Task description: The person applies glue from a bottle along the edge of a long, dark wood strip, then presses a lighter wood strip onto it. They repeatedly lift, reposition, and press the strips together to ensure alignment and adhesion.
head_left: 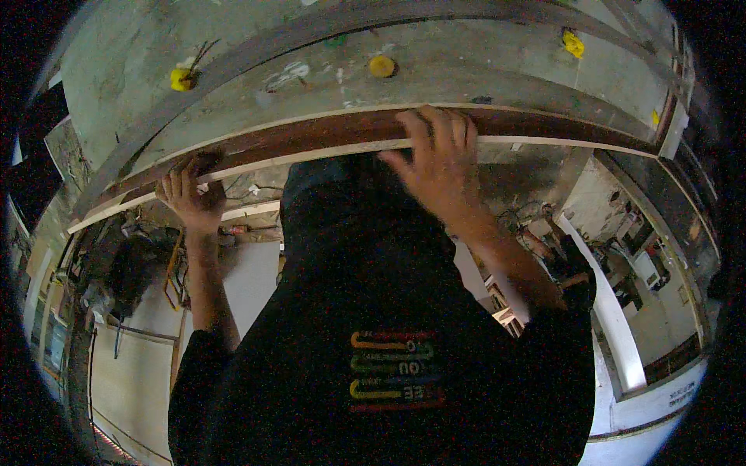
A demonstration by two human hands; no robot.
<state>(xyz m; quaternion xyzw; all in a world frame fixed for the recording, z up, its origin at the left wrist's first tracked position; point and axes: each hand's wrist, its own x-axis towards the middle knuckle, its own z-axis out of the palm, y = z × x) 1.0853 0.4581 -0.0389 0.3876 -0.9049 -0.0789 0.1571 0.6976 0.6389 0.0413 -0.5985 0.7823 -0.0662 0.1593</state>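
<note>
Workshop, apparently for woodwork. Under the left hand [189, 194] and right hand [441, 159]: one long brown timber [311, 138], pale along its edges. Beyond both hands: a scuffed, paint-marked grey-green surface [474, 74]. Nearer than the left hand: a large pale sheet [252, 283], with clutter around. Right of the right hand: a dim jumble [536, 225], contents indistinct; farther right, a stained pale panel [602, 198].

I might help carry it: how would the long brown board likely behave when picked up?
The long brown board is probably stiff, judging by its wood-like pale edges. It may tip if lifted near one end, since it extends beyond both the left hand and right hand. Its flat face makes rolling unlikely.
</note>
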